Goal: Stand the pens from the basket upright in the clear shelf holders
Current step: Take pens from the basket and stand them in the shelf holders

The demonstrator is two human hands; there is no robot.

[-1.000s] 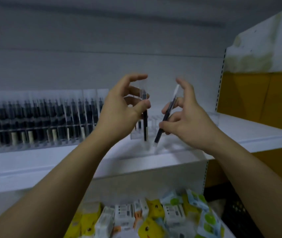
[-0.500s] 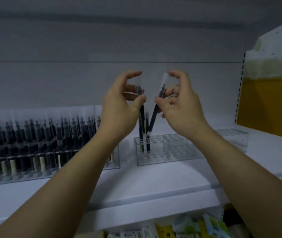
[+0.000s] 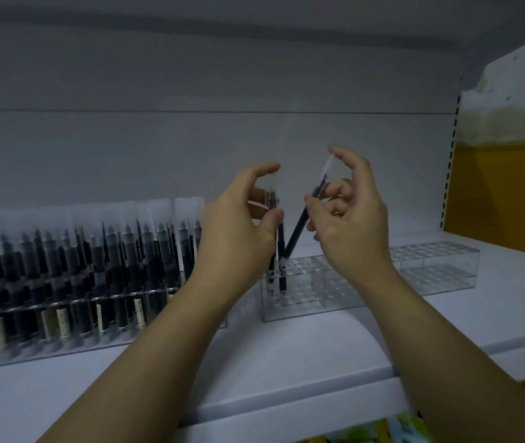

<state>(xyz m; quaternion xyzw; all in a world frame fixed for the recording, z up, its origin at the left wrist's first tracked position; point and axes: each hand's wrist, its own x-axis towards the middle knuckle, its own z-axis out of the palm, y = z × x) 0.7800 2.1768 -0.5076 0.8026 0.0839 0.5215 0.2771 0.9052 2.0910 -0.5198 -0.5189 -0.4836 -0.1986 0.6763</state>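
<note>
Three clear holders stand in a row on the white shelf (image 3: pixel 286 353).

Left holder (image 3: pixel 5 356): long and clear, filled with stored pens (image 3: pixel 95 257). These are dark barrels under translucent caps, standing upright in rows, with pale labels low on several of them.

Middle holder (image 3: pixel 325 282): a clear box whose top is a grid of round holes.

Right holder (image 3: pixel 440 266): same type, just beside the middle holder.

Upright pen (image 3: pixel 273 204): dark barrel with a clear cap, pinched near the cap by the left hand (image 3: pixel 238 225). Its lower end sits in a hole at the middle holder's left end.

Slanted pen (image 3: pixel 299 231): same kind, pinched by the right hand (image 3: pixel 350 219). Its cap leans right and its lower tip meets the grid just beside the upright pen.
</note>
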